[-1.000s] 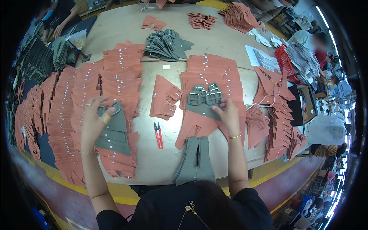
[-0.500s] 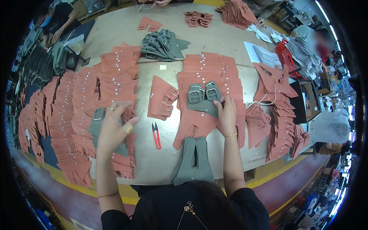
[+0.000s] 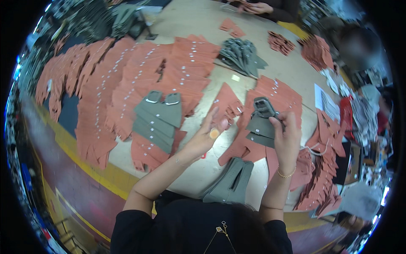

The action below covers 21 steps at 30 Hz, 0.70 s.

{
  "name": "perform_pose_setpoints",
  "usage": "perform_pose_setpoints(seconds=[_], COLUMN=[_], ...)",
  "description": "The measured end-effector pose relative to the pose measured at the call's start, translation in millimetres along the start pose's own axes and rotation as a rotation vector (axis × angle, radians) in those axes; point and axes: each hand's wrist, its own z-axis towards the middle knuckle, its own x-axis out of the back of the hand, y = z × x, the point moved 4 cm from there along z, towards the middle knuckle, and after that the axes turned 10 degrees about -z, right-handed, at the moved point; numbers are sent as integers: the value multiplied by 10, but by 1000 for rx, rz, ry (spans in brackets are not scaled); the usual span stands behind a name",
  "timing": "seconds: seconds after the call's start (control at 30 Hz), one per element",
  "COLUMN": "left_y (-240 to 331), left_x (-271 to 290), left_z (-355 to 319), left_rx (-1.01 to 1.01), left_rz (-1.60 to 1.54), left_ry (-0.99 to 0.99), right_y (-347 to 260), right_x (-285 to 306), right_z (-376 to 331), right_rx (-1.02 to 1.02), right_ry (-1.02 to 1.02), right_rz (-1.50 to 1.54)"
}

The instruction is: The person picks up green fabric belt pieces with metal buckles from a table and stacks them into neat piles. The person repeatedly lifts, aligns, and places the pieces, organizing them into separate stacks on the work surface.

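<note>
My right hand (image 3: pixel 288 133) pinches the edge of a dark green buckled piece (image 3: pixel 264 108), its thumb and fingertips closed beside the buckle. More green flaps lie under that piece, on top of salmon pieces. My left hand (image 3: pixel 210 134) is raised over the middle of the table, fingers stretched and apart, holding nothing; a yellowish band wraps one digit. Left of it, several fanned green pieces (image 3: pixel 157 127) with two buckles rest on salmon stacks. A salmon buckled piece (image 3: pixel 226 101) lies just beyond the left hand. Close to me are long green straps (image 3: pixel 230 182).
Overlapping salmon pieces (image 3: pixel 139 72) cover the left of the table, and more salmon pieces (image 3: pixel 321 178) lie at the right. A heap of green buckled pieces (image 3: pixel 241 55) sits farther back. Another person's hands (image 3: pixel 256 7) are at the far edge. A red basket (image 3: pixel 347 114) stands right.
The view has turned, shifting the table contents. My left hand has moved right, away from the green pieces on the left, which now show two buckles. My right hand remains at the green buckled piece.
</note>
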Motion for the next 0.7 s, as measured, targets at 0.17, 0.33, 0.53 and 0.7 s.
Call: perform_pose_setpoints(seconds=[0.17, 0.33, 0.53, 0.7], left_y=[323, 1069, 1172, 1102], left_x=[293, 1291, 2043, 2146], left_z=[-11, 28, 457, 626], left_rx=[213, -260, 23, 72], left_rz=[-820, -439, 68, 593], left_ry=[-164, 31, 261, 204], right_y=[-688, -1051, -1184, -1167], right_x=[-191, -1203, -2156, -2142], right_z=[301, 514, 416, 359], right_rx=[75, -83, -188, 87], right_ry=[7, -266, -421, -214], right_rz=[427, 796, 705, 409])
